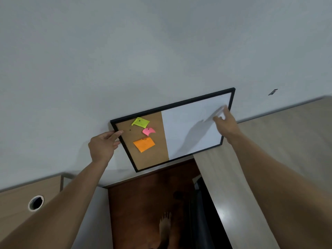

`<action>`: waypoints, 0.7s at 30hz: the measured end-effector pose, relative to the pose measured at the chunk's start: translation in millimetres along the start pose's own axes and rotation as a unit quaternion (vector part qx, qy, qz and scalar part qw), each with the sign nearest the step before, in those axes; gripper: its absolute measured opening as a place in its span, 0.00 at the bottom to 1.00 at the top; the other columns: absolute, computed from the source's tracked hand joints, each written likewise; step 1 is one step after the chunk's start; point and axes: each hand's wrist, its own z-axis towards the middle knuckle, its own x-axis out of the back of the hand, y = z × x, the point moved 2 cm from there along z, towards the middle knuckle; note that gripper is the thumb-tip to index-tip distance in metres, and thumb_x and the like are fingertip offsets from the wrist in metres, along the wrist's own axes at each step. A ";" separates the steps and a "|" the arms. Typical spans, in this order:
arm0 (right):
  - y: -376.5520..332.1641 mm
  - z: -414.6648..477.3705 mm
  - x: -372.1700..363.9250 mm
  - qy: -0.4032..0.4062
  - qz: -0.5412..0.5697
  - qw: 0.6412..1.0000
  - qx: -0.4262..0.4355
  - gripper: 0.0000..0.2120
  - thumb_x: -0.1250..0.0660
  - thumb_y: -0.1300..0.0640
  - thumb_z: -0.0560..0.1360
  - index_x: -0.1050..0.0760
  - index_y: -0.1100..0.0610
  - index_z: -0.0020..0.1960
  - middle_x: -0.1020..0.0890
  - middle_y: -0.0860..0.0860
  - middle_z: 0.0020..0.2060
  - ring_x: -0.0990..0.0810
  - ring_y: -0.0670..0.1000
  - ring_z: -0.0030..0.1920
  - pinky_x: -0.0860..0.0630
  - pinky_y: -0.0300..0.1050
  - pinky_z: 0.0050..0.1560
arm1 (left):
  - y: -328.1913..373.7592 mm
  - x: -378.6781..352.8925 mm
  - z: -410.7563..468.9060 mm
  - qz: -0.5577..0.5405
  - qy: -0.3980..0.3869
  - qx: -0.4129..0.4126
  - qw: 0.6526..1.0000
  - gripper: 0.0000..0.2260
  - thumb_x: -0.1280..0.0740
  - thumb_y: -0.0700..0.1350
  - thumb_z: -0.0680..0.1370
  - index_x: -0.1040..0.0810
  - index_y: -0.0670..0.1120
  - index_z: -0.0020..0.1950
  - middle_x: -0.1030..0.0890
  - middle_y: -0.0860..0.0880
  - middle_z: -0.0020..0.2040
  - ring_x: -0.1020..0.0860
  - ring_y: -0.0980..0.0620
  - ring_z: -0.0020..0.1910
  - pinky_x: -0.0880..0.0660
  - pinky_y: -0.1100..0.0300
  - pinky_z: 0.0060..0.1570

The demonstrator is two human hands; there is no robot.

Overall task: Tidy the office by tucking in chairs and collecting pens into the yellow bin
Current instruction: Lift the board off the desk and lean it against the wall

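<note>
Pens: none showed plainly, and neither the yellow bin nor the chairs were in view; a pale blurred streak (218, 112) at the right fingertips might have been a marker, too smeared to tell.
Combo board (188, 137): sat flat against the far wall, tilted, with the cork half on the left and three pinned notes (144, 144).
Left hand (103, 147): fingers and thumb pinched the board's left frame edge.
Right hand (225, 123): reached to the board's far right corner; its grip was lost in blur, so I cannot tell.
Doing it well: probably steady the frame with the left hand and lift any pen off cleanly without jolting the board.
</note>
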 end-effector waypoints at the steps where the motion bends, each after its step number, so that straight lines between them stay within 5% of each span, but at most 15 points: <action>1: 0.4 1.0 -9.9 -0.017 -0.011 1.000 0.005 0.38 0.37 0.54 0.86 0.57 0.48 0.87 0.48 0.51 0.86 0.39 0.54 0.83 0.38 0.45 0.73 | -0.3 -1.0 0.2 0.003 -0.002 -0.001 1.000 0.17 0.17 0.51 0.73 0.11 0.46 0.59 0.10 0.48 0.53 0.09 0.47 0.46 0.14 0.49 0.58; 8: 12.0 -13.3 -59.0 -0.063 -0.009 0.998 -0.002 0.45 0.36 0.52 0.86 0.68 0.45 0.85 0.66 0.51 0.85 0.46 0.60 0.85 0.40 0.56 0.82 | -2.2 -9.8 0.1 0.006 -0.013 -0.010 1.000 0.09 0.18 0.50 0.75 0.12 0.50 0.53 0.10 0.48 0.51 0.10 0.47 0.47 0.15 0.49 0.59; 12: 28.6 -37.2 -85.3 -0.106 -0.029 0.994 -0.015 0.45 0.36 0.50 0.86 0.71 0.45 0.84 0.65 0.55 0.85 0.51 0.61 0.86 0.43 0.57 0.82 | -17.2 -9.3 0.1 0.045 -0.068 0.008 0.997 0.22 0.17 0.53 0.73 0.12 0.45 0.63 0.10 0.48 0.55 0.11 0.51 0.54 0.18 0.50 0.66; 15: 41.5 -48.6 -100.7 -0.112 -0.020 0.993 -0.044 0.47 0.36 0.50 0.86 0.72 0.44 0.84 0.64 0.56 0.85 0.51 0.60 0.86 0.42 0.57 0.81 | -27.2 -9.8 8.1 0.062 -0.085 0.027 0.994 0.29 0.15 0.58 0.66 0.12 0.48 0.63 0.10 0.49 0.56 0.11 0.50 0.55 0.20 0.48 0.68; 21: 39.5 -41.7 -111.6 -0.100 0.045 0.991 -0.079 0.47 0.38 0.51 0.87 0.76 0.43 0.82 0.70 0.56 0.84 0.55 0.59 0.86 0.46 0.57 0.82 | -24.2 -22.6 8.9 0.040 -0.090 0.013 0.995 0.16 0.19 0.42 0.76 0.12 0.42 0.63 0.11 0.44 0.56 0.12 0.46 0.59 0.21 0.47 0.71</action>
